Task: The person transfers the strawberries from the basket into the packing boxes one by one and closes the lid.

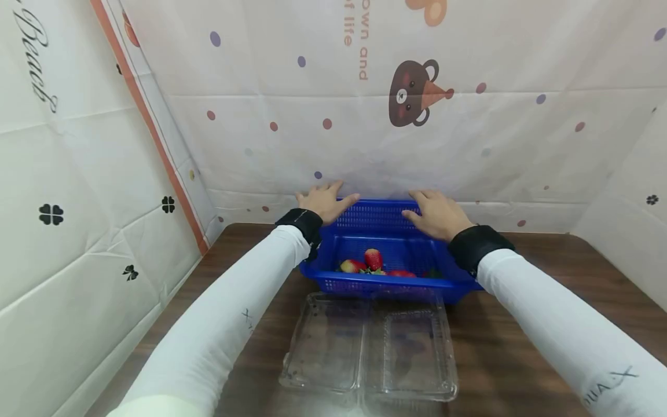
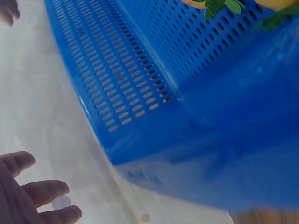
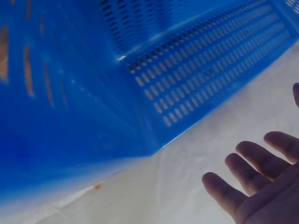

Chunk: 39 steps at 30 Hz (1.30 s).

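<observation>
Both hands at the far corners of a perforated blue basket (image 1: 375,216), seen from above. The basket stands on the wood-toned bench (image 1: 531,272), its far wall just beside the printed backdrop sheet (image 1: 479,150). Taking the basket's middle as the dial centre, the left hand (image 1: 324,204) lies at 10 o'clock and the right hand (image 1: 440,215) at 2 o'clock. Both are spread, with the fingers apart; the wrist views show fingertips beyond the rim, clear of it, and nothing pinched. Whether either palm or heel bears on the plastic cannot be told.

The step in hand is best read as positioning or steadying the basket, or letting go of it. The next move, if the basket is to shift, would call for fingers curled over the rim on both sides; handling the fruit would instead call for a hand lowered inside, with a light pinch.

Contents: strawberries (image 1: 373,259), red and partly pale, with green leaves, lie on the basket floor between 6 and 7 o'clock. The near wall hides some of them, so no count is possible. At 6 o'clock, outside the basket, a clear plastic box (image 1: 333,347) lies opened flat, its two halves side by side; no fruit shows in either.
</observation>
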Each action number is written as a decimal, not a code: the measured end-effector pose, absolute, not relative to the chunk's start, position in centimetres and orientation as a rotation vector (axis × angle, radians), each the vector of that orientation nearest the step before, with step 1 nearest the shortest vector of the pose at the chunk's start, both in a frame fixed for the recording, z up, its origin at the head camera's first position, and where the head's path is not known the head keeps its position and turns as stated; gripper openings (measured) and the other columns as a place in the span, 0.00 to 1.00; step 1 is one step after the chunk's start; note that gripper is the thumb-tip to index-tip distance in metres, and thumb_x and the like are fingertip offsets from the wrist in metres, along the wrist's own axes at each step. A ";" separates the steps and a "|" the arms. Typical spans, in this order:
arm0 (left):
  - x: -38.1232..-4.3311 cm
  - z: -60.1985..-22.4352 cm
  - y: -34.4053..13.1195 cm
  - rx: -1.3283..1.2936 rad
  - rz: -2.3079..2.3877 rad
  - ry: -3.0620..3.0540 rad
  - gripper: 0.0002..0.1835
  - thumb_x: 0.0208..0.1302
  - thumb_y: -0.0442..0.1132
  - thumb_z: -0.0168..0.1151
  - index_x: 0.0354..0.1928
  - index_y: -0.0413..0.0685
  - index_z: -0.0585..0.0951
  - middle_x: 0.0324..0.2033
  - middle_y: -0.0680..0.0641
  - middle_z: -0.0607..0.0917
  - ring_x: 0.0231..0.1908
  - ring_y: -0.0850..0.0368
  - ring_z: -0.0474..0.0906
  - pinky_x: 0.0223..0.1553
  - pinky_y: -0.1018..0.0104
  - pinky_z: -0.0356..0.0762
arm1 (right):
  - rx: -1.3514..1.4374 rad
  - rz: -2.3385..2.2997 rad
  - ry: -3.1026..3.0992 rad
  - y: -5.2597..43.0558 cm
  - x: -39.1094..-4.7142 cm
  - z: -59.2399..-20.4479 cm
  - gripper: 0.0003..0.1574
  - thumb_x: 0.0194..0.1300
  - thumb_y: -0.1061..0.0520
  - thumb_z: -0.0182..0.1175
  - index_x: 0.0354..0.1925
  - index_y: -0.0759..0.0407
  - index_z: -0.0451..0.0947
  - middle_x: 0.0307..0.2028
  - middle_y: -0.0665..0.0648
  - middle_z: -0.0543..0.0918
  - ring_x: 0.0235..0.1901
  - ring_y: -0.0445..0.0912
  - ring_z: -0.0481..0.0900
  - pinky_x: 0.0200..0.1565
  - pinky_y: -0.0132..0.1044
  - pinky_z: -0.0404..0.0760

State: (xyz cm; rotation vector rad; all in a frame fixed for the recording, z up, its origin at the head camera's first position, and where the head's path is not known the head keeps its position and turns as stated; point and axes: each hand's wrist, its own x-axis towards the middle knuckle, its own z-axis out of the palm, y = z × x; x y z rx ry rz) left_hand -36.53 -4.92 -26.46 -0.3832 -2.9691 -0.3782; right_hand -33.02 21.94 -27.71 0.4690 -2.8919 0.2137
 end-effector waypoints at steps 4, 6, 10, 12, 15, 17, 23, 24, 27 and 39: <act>-36.1 -25.8 -6.0 -0.399 -0.470 -2.969 0.42 0.66 0.74 0.31 0.75 0.60 0.52 0.72 0.45 0.59 0.69 0.40 0.53 0.64 0.26 0.44 | 0.472 0.231 -2.913 21.9 -32.4 -27.3 0.42 0.72 0.40 0.50 0.71 0.63 0.55 0.68 0.71 0.61 0.66 0.66 0.56 0.64 0.65 0.59; -35.8 -25.5 -6.5 -0.409 -0.550 -2.972 0.41 0.67 0.73 0.31 0.75 0.60 0.52 0.72 0.45 0.60 0.69 0.40 0.54 0.65 0.28 0.47 | 0.472 0.241 -2.922 21.8 -32.0 -26.9 0.41 0.72 0.40 0.51 0.71 0.64 0.55 0.68 0.71 0.62 0.66 0.66 0.57 0.64 0.65 0.60; -35.0 -25.0 -7.5 -0.419 -0.730 -2.930 0.40 0.69 0.71 0.30 0.75 0.57 0.54 0.71 0.44 0.62 0.68 0.42 0.58 0.66 0.36 0.56 | 0.483 0.240 -2.941 21.9 -31.2 -26.1 0.40 0.72 0.42 0.51 0.70 0.65 0.57 0.67 0.71 0.62 0.66 0.65 0.57 0.64 0.64 0.60; -34.6 -24.8 -8.2 -0.420 -0.805 -2.883 0.40 0.70 0.71 0.31 0.74 0.55 0.56 0.70 0.43 0.63 0.67 0.43 0.59 0.66 0.39 0.59 | 0.500 0.232 -2.953 21.9 -30.7 -25.6 0.38 0.72 0.43 0.52 0.68 0.66 0.60 0.65 0.71 0.65 0.65 0.65 0.60 0.63 0.64 0.62; -33.9 -25.0 -9.3 -0.370 -0.890 -2.811 0.39 0.71 0.69 0.31 0.73 0.52 0.59 0.68 0.43 0.67 0.66 0.44 0.62 0.65 0.41 0.61 | 0.548 0.251 -2.991 21.8 -30.0 -25.1 0.36 0.72 0.44 0.52 0.65 0.68 0.64 0.62 0.72 0.70 0.61 0.65 0.65 0.61 0.64 0.66; -33.4 -25.2 -9.9 -0.333 -0.932 -2.770 0.39 0.71 0.69 0.32 0.72 0.51 0.61 0.66 0.42 0.70 0.65 0.44 0.64 0.65 0.42 0.63 | 0.566 0.269 -3.019 21.8 -29.5 -25.0 0.35 0.72 0.44 0.52 0.64 0.68 0.66 0.60 0.72 0.73 0.58 0.65 0.69 0.59 0.64 0.69; -32.6 -26.0 -10.4 -0.336 -1.057 -2.663 0.36 0.71 0.68 0.33 0.69 0.53 0.66 0.63 0.44 0.74 0.63 0.47 0.67 0.64 0.45 0.65 | 0.561 0.267 -3.062 23.2 -27.7 -25.5 0.34 0.72 0.43 0.52 0.62 0.67 0.69 0.58 0.71 0.74 0.56 0.63 0.72 0.56 0.64 0.72; -32.4 -26.3 -10.4 -0.336 -1.080 -2.642 0.35 0.72 0.68 0.34 0.69 0.54 0.67 0.63 0.45 0.74 0.62 0.47 0.67 0.63 0.45 0.65 | 0.564 0.274 -3.062 23.6 -27.4 -25.6 0.34 0.71 0.42 0.53 0.62 0.67 0.69 0.58 0.71 0.75 0.55 0.63 0.73 0.55 0.64 0.72; -32.0 -26.8 -10.8 -0.324 -1.111 -2.586 0.33 0.73 0.65 0.36 0.67 0.54 0.69 0.62 0.46 0.76 0.61 0.49 0.68 0.63 0.46 0.66 | 0.577 0.308 -3.061 24.2 -26.6 -26.0 0.33 0.71 0.43 0.53 0.61 0.66 0.70 0.57 0.71 0.76 0.54 0.63 0.74 0.53 0.64 0.74; -29.6 -29.7 -13.4 -0.178 -1.280 -2.481 0.24 0.71 0.48 0.45 0.66 0.53 0.69 0.55 0.44 0.80 0.49 0.51 0.79 0.52 0.48 0.76 | 0.601 0.467 -3.086 25.0 -24.7 -27.4 0.34 0.69 0.40 0.55 0.59 0.64 0.72 0.53 0.69 0.79 0.53 0.63 0.75 0.51 0.65 0.75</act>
